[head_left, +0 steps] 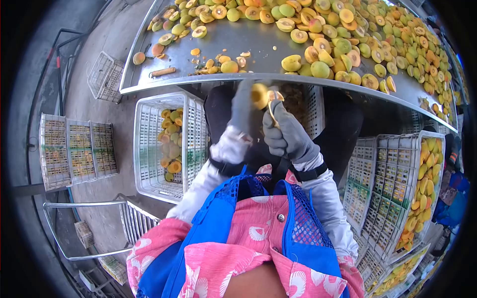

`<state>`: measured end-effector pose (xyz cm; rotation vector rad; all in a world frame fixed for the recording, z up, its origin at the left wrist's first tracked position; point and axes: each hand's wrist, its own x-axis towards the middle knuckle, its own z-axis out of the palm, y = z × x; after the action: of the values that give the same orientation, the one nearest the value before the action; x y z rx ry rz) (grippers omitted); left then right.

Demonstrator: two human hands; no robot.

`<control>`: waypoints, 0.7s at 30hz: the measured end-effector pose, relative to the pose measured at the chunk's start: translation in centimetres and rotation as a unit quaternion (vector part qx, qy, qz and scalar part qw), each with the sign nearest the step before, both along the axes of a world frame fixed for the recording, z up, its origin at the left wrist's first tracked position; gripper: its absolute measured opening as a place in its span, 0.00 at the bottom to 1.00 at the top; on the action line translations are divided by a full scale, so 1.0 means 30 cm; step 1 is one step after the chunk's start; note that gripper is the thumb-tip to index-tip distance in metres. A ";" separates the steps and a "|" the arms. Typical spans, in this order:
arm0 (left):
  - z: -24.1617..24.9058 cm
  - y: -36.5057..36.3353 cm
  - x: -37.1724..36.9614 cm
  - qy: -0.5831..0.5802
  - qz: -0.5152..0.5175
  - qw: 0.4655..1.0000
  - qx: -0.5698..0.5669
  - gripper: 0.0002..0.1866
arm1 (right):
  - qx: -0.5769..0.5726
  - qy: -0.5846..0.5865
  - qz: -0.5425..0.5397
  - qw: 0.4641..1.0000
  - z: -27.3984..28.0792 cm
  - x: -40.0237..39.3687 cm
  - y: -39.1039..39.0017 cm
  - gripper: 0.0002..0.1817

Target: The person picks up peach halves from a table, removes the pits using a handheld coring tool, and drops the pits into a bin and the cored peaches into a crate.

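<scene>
My left hand (242,107), in a grey glove and smeared by motion, is closed on a yellow peach half (259,96) just below the table's front edge. My right hand (288,131), also gloved in grey, is closed in a fist around a thin, pale, curved tool (272,113); most of it is hidden by the fingers. At the right thumb tip shows a small cut piece of peach (274,95), close to the peach half. Both hands are over my lap.
Many halved peaches (343,44) cover the metal table (238,44). A wooden-handled tool (162,72) lies near its front edge. On my left stands a white crate (160,102) with peach halves (171,141) inside. Full crates (392,188) are stacked on my right.
</scene>
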<state>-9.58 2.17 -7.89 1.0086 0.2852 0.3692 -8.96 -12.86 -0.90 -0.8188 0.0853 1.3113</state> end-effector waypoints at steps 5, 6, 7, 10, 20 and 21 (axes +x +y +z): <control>-0.016 0.518 -0.297 0.203 0.287 0.722 0.596 0.13 | 0.051 0.082 -0.022 0.995 -0.091 0.045 -0.034 0.27; 0.002 0.514 -0.275 0.202 0.285 0.722 0.597 0.13 | 0.075 0.089 -0.020 0.993 -0.092 0.059 -0.029 0.27; 0.043 0.505 -0.241 0.157 0.316 0.656 0.667 0.13 | 0.077 0.090 -0.025 0.993 -0.100 0.080 -0.014 0.27; 0.209 0.258 -0.050 0.222 0.162 0.830 0.486 0.16 | 0.111 0.164 -0.085 0.976 -0.224 0.162 0.021 0.26; 0.084 -0.032 0.538 0.269 -0.179 0.695 0.642 0.26 | 0.007 0.114 -0.095 0.989 -0.153 0.188 -0.094 0.29; 0.094 -0.032 0.530 0.269 -0.182 0.694 0.642 0.26 | -0.079 0.073 -0.109 0.988 -0.127 0.195 -0.100 0.29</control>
<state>6.32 1.21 -5.06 2.5489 0.3304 -0.2006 -3.12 -15.85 -4.72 -0.8220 0.3888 1.1652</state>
